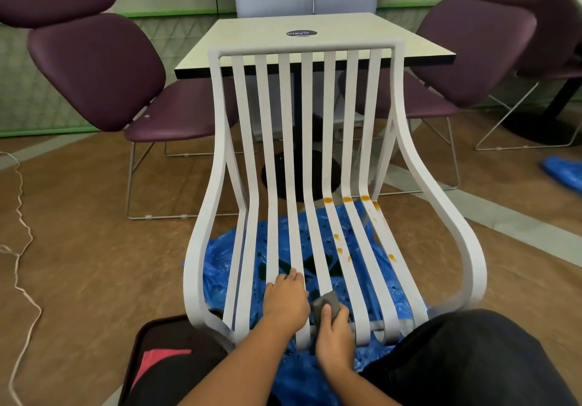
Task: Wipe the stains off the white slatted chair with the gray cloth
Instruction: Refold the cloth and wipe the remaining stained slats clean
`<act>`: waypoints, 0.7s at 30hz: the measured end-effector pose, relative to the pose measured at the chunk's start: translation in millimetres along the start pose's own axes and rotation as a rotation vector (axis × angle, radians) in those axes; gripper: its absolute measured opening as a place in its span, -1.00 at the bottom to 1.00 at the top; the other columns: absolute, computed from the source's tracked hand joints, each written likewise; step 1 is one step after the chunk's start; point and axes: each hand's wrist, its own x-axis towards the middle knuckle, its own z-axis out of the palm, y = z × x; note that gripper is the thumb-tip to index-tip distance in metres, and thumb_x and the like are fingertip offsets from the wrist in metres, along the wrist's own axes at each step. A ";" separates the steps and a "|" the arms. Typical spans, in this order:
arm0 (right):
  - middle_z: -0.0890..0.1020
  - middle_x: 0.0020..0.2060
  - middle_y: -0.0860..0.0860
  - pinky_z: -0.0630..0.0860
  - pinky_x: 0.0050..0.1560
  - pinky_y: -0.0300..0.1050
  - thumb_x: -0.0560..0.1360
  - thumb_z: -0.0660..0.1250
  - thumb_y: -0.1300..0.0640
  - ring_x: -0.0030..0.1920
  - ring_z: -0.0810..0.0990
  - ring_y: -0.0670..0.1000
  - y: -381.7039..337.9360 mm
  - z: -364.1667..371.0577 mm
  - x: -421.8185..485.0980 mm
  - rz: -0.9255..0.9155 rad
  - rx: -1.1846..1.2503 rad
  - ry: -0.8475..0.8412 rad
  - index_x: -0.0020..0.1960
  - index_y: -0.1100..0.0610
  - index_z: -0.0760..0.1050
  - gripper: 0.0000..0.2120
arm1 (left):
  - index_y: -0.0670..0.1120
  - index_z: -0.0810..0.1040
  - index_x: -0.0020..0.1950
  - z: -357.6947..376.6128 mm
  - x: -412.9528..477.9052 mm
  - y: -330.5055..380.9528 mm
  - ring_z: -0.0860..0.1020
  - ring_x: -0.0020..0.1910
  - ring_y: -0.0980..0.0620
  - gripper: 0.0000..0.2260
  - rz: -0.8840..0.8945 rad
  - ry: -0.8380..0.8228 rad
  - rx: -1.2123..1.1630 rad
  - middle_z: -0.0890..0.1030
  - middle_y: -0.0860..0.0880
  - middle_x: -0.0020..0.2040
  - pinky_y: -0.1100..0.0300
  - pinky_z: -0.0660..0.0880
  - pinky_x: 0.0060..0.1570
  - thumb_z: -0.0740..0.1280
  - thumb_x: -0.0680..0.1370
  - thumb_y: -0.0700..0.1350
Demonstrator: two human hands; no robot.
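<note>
- Cloth (327,305), gray and bunched, sits on a middle slat near the white slatted chair's (302,48) front edge.
- Right hand (335,339) grips it, thumb on top.
- Left hand (286,298) rests on slats just beside; finger curl unclear.
- Orange stains (346,199) dot right slats toward the seat's back.
- Blue plastic sheet (217,267) lies underneath.
</note>
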 end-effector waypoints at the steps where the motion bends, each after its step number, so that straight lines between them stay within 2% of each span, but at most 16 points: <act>1: 0.61 -0.17 0.00 0.58 -0.08 0.05 0.67 0.00 -0.15 -0.18 0.59 0.01 -3.8 -0.9 3.9 0.004 -0.033 0.000 0.20 0.04 0.37 -0.67 | -0.08 0.23 0.55 -1.0 -1.2 1.0 0.30 0.47 -0.09 -0.55 0.000 -0.017 -0.014 0.19 -0.03 0.60 -0.12 0.25 0.44 0.18 0.67 -0.07; 3: 0.59 -0.21 0.00 0.58 -0.07 0.06 0.67 0.01 -0.15 -0.18 0.59 0.03 -12.7 -3.0 13.5 0.009 -0.102 -0.021 0.11 0.07 0.36 -0.69 | -0.08 0.24 0.55 -3.8 -4.1 2.2 0.32 0.45 -0.10 -0.51 -0.008 -0.034 -0.051 0.15 -0.03 0.62 -0.13 0.25 0.44 0.21 0.60 -0.16; 5: 0.59 -0.18 0.00 0.56 -0.06 0.03 0.67 0.04 -0.14 -0.15 0.59 0.05 -23.3 -6.8 22.9 0.016 -0.144 -0.072 0.11 0.08 0.35 -0.70 | -0.07 0.29 0.52 -5.3 -6.3 3.7 0.33 0.43 -0.11 -0.51 -0.017 -0.035 -0.090 0.16 -0.02 0.61 -0.13 0.25 0.42 0.20 0.57 -0.20; 8: 0.60 -0.13 0.00 0.58 -0.07 0.00 0.60 0.21 -0.16 -0.13 0.60 0.03 -33.7 -13.0 33.2 0.007 -0.102 -0.163 0.10 0.06 0.35 -0.71 | -0.07 0.35 0.48 -6.1 -9.9 6.3 0.32 0.45 -0.11 -0.57 -0.041 -0.052 -0.150 0.17 -0.03 0.61 -0.14 0.22 0.45 0.14 0.59 -0.19; 11: 0.60 -0.13 0.01 0.61 -0.15 -0.05 0.52 0.35 0.01 -0.16 0.61 -0.01 -35.6 -19.3 38.6 -0.031 -0.111 -0.194 0.09 0.09 0.40 -0.76 | -0.08 0.45 0.36 -10.8 -13.6 8.4 0.39 0.37 -0.12 -0.65 -0.051 -0.045 -0.199 0.39 -0.05 0.48 -0.12 0.30 0.40 0.13 0.59 -0.19; 14: 0.61 -0.13 0.02 0.62 -0.14 -0.07 0.55 0.33 0.09 -0.17 0.60 -0.03 -33.1 -21.1 35.3 -0.076 -0.111 -0.170 0.09 0.12 0.45 -0.83 | -0.05 0.49 0.35 -14.9 -16.4 10.1 0.45 0.30 -0.10 -0.65 -0.071 -0.014 -0.261 0.53 -0.04 0.31 -0.06 0.35 0.34 0.14 0.60 -0.20; 17: 0.58 -0.15 -0.03 0.48 -0.20 -0.19 0.63 0.26 0.05 -0.20 0.56 -0.07 -30.9 -19.5 27.1 -0.136 -0.112 -0.091 0.21 0.11 0.45 -0.79 | 0.00 0.44 0.44 -15.4 -17.6 8.8 0.43 0.36 -0.08 -0.59 -0.112 0.008 -0.323 0.52 -0.03 0.38 -0.03 0.34 0.37 0.13 0.61 -0.20; 21: 0.57 -0.21 -0.01 0.46 -0.19 -0.14 0.68 0.16 0.12 -0.25 0.54 -0.04 -34.0 -21.8 23.8 -0.127 -0.096 0.032 0.20 0.15 0.54 -0.77 | 0.01 0.42 0.47 -16.4 -21.4 4.8 0.46 0.35 -0.07 -0.58 -0.156 0.009 -0.383 0.50 -0.03 0.41 -0.02 0.41 0.35 0.11 0.62 -0.19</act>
